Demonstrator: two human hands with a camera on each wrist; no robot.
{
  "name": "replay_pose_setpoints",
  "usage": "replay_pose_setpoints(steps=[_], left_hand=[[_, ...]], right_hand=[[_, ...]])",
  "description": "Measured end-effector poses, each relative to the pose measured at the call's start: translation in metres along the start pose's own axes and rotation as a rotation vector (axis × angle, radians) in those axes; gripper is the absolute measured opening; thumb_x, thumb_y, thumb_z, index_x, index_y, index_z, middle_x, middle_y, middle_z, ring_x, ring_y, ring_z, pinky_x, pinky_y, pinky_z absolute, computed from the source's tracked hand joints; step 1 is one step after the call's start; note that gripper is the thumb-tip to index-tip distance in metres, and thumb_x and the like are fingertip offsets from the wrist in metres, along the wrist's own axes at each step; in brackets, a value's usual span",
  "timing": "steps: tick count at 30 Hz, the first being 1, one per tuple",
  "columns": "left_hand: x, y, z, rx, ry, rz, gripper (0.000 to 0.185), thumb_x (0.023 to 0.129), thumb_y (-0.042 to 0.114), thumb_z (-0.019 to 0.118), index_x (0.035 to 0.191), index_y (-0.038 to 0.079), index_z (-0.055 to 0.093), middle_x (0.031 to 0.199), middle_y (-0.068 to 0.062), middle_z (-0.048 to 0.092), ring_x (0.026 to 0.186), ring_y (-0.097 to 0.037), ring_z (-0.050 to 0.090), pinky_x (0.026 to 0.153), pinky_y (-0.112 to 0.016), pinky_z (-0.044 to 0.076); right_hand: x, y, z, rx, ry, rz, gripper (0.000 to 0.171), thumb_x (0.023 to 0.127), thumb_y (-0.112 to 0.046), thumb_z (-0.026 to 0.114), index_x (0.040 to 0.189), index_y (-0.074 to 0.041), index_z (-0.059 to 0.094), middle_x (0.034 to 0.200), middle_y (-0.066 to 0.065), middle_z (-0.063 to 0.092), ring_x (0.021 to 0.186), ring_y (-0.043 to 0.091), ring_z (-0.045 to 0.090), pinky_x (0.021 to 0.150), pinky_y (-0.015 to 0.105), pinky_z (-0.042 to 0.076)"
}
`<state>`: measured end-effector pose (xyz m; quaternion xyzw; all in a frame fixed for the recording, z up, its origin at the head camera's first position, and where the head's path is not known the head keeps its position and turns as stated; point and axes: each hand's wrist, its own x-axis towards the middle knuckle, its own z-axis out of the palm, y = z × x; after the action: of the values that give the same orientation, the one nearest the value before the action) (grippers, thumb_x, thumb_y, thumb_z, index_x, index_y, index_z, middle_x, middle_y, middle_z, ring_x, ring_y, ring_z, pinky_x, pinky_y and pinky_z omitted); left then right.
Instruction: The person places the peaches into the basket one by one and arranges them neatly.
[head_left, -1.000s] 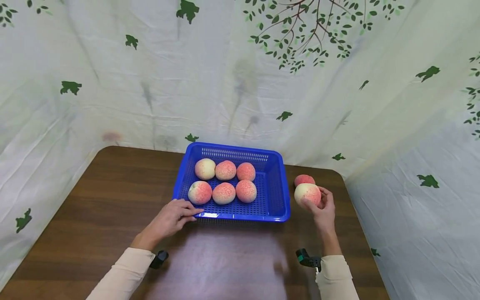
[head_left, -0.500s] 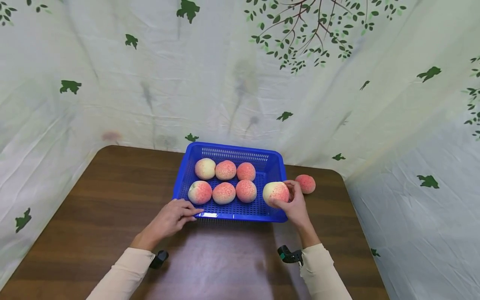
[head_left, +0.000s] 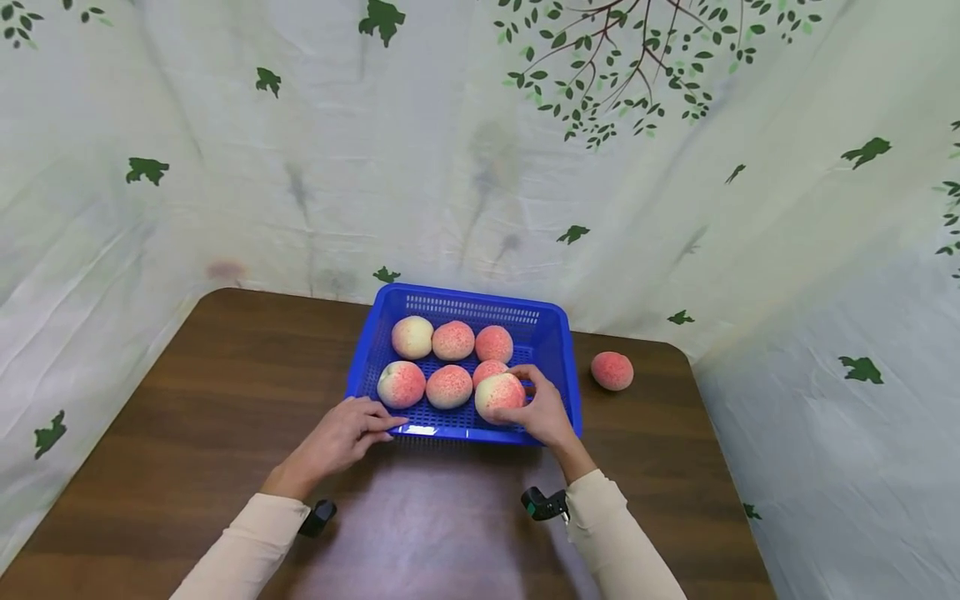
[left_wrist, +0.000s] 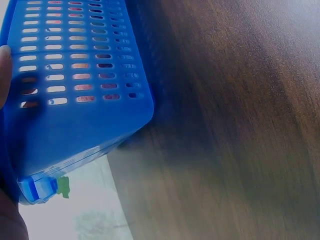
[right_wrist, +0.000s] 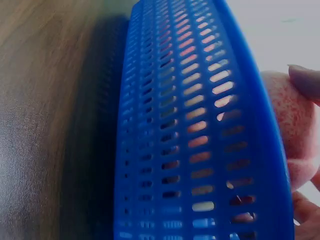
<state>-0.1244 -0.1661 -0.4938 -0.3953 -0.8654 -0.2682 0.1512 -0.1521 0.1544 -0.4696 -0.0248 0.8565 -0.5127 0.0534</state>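
My right hand [head_left: 542, 410] is curled around a peach [head_left: 498, 397], holding it inside the blue plastic basket [head_left: 557, 342], low over the near row and just right of the two peaches already lying there; I cannot tell whether it touches the basket floor yet. The peach sits to the left of my palm, fingers wrapped over its far and right sides, and it partly hides another peach behind it. My left hand [head_left: 342, 439] rests with straight, relaxed fingers against the basket's near left corner, steadying it on the brown wooden counter [head_left: 187, 392]. In the right wrist view the slotted basket wall [right_wrist: 200, 140] fills the frame, with the held peach [right_wrist: 292, 130] and a fingertip above the rim. One more peach [head_left: 612, 371] lies alone on the counter to the right of the basket, well apart from it, and my right hand is the nearer one to it. The peaches are roundish, with no clear long axis. I see no readable writing or brand anywhere.
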Motion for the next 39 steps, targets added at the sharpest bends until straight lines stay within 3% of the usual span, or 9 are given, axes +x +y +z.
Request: replay_pose_setpoints(steps=[12,20,39], left_hand=[[0.001,0.001,0.001,-0.01,-0.02,-0.022,0.029,0.074,0.005,0.08,0.103,0.01,0.077,0.085,0.005,0.065,0.078,-0.013,0.056,0.07,-0.032,0.041],[0.001,0.001,0.003,-0.002,-0.013,-0.01,0.028,0.074,0.007,0.079,0.102,0.01,0.077,0.084,0.005,0.065,0.078,-0.014,0.056,0.07,-0.032,0.041],[-0.002,-0.002,0.006,0.009,0.041,0.017,0.03,0.072,0.008,0.08,0.102,0.011,0.077,0.084,0.004,0.065,0.078,-0.014,0.057,0.069,-0.032,0.042]], right_hand=[[0.01,0.0,0.011,-0.066,-0.113,0.022,0.067,0.061,-0.031,0.092,0.112,-0.01,0.054,0.104,0.006,0.06,0.092,0.022,0.057,0.078,0.035,0.049],[0.013,-0.001,0.019,-0.093,-0.16,-0.042,0.064,0.063,-0.031,0.091,0.111,-0.01,0.055,0.098,0.005,0.06,0.088,0.021,0.055,0.074,0.033,0.047],[0.016,0.002,0.028,-0.151,-0.25,-0.052,0.066,0.071,-0.032,0.087,0.12,-0.012,0.049,0.106,0.005,0.059,0.094,0.019,0.056,0.085,0.036,0.047]])
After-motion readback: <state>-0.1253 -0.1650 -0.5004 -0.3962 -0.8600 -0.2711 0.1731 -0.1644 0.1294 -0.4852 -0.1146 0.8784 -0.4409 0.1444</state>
